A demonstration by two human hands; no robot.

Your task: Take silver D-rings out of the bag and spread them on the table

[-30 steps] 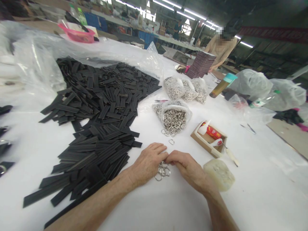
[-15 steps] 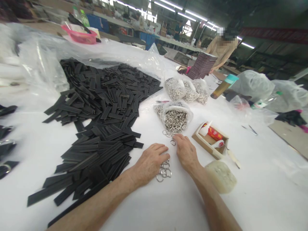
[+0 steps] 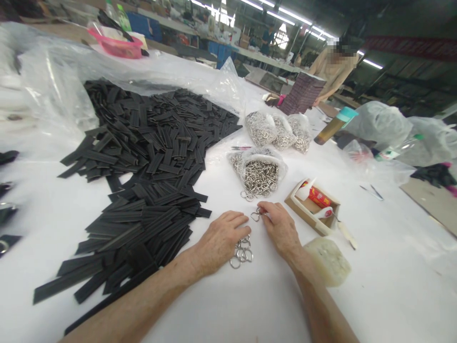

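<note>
My right hand pinches at a metal D-ring between thumb and forefinger, just above the white tabletop. To its left, my left hand rests palm down with fingers stretched out, partly covering a small group of D-rings lying flat on the table; its fingertips are partly hidden. Beyond both hands, an open plastic bag spills more D-rings, a few of them loose at its mouth. Left of my left hand spreads a big heap of black strips.
Several filled bags of rings stand behind the open one. At right are a cardboard box with glue tubes, a yellowish block, a brush-like tool and a bottle. A person stands behind a dark stack.
My right hand has drawn slightly back toward me with the D-ring at its fingertips. My left hand stays over the ring group. The view has shifted slightly.
</note>
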